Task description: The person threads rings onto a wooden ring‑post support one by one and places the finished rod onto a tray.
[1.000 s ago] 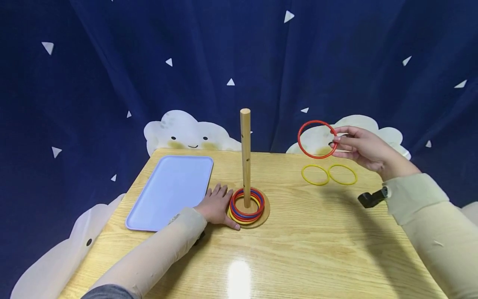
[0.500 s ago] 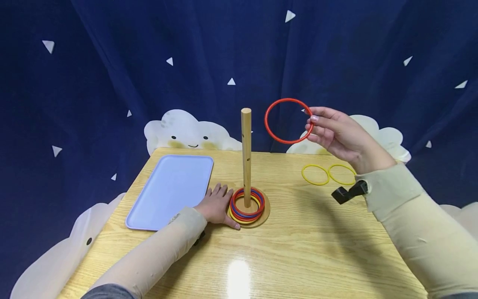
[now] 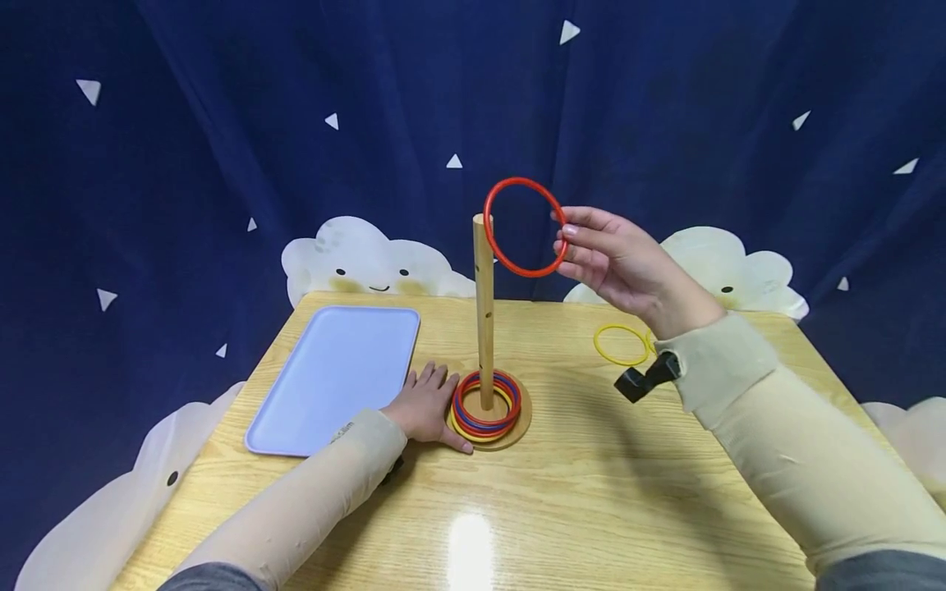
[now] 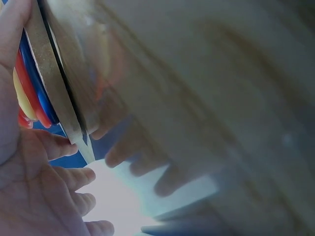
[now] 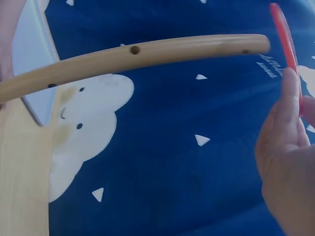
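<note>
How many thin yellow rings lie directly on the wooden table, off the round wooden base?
2. One thin yellow ring lies right of the round wooden pole; the second yellow ring is beside it, mostly hidden behind the beige-sleeved right arm. More might be hidden there.

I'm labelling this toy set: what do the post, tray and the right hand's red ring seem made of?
Post: apparently wood, smooth; tan colour, neat round hole.
Tray: probably plastic, fairly matte; even pale blue, little shine.
Red ring: likely plastic, smooth; uniform red, though a coated material is possible.
</note>
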Demonstrator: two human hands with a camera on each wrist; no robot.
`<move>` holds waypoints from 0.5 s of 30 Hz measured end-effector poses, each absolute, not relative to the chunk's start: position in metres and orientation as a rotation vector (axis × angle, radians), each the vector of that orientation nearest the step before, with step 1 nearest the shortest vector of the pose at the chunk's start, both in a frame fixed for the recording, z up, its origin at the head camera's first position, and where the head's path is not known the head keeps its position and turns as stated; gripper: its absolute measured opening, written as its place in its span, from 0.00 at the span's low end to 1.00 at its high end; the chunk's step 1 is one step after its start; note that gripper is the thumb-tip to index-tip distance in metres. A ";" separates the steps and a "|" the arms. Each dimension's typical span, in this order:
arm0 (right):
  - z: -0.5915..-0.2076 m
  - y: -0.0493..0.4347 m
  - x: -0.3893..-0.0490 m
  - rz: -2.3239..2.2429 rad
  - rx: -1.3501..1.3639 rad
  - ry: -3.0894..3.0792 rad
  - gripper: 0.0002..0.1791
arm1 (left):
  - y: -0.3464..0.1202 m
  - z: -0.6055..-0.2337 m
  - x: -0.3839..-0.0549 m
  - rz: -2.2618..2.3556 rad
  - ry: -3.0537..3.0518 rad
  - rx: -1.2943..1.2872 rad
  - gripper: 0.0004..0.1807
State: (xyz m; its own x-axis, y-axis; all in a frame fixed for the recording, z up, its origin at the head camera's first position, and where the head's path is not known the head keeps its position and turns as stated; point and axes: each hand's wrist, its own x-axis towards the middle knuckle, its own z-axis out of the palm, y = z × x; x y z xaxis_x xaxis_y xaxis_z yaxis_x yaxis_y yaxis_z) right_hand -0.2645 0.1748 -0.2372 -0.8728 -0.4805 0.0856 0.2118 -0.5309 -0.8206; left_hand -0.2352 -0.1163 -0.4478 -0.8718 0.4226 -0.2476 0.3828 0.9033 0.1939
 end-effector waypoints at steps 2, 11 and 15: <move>-0.239 0.168 -0.267 -2.372 -0.422 1.278 0.08 | -0.116 -0.446 -0.234 0.202 2.781 0.601 0.69; -0.263 0.148 -0.274 -2.155 -0.376 1.666 0.09 | -0.116 -0.446 -0.233 0.210 2.785 0.593 0.69; -0.287 0.145 -0.279 -1.994 -0.339 1.849 0.09 | -0.116 -0.447 -0.234 0.191 2.785 0.594 0.70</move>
